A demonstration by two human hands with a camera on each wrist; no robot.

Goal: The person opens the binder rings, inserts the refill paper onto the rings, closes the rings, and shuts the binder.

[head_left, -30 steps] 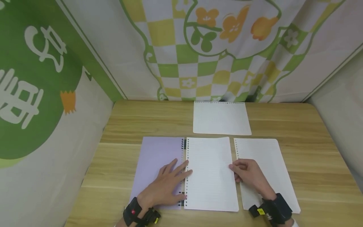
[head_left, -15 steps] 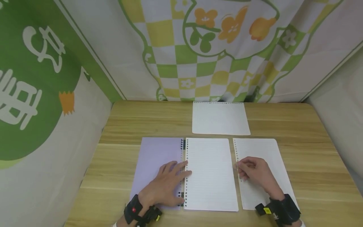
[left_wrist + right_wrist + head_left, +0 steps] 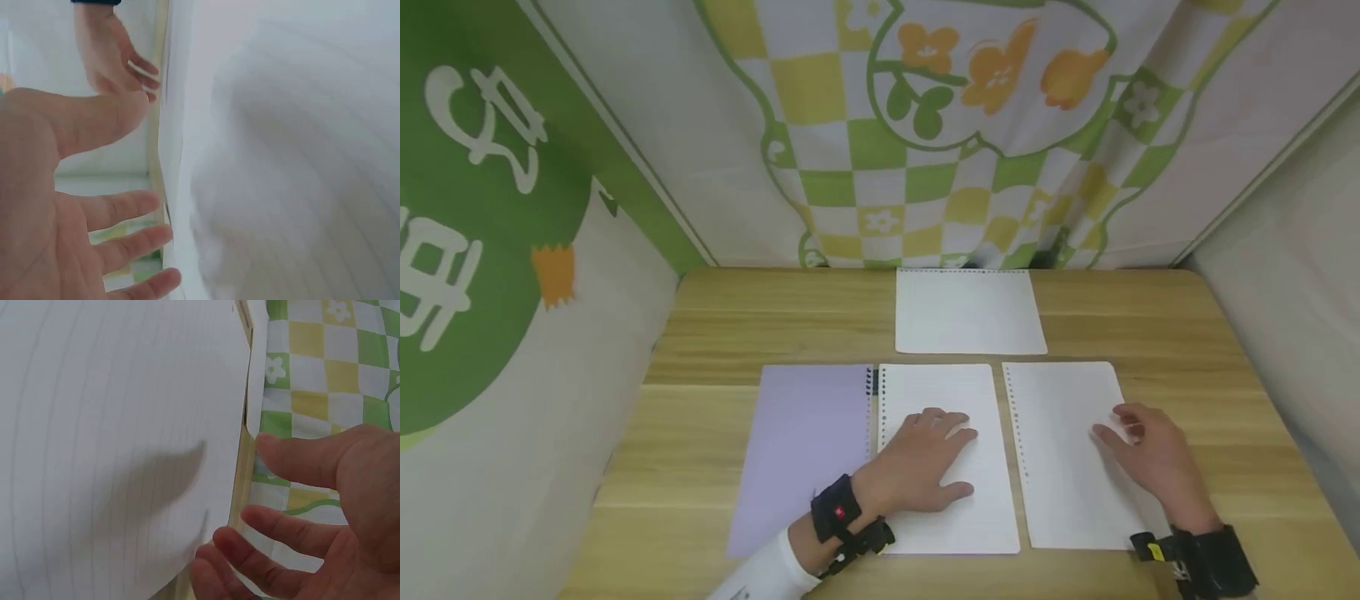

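Note:
In the head view a notebook lies spread on the table, its lilac cover [image 3: 805, 433] on the left and a white lined page [image 3: 940, 387] beside it. Over that page my left hand [image 3: 917, 467] is laid out with fingers and thumb spread; its palm and fingers [image 3: 125, 247] look free in the left wrist view. To the right lies a loose lined sheet [image 3: 1060, 450] with punched holes along its left edge. My right hand [image 3: 1153, 454] is at that sheet's right edge, thumb apart from loosely bent fingers [image 3: 250, 556], nothing between them.
Another white sheet [image 3: 966, 312] lies sideways at the back of the wooden table [image 3: 760, 321], its holes toward the curtain. A checked green and yellow curtain [image 3: 932, 183] hangs behind, and a printed cloth [image 3: 617, 375] bounds the left side.
My left hand has moved right, from the binding onto the white page. My right hand has gone from the gap between page and loose sheet to the sheet's right edge, its fingers spreading.

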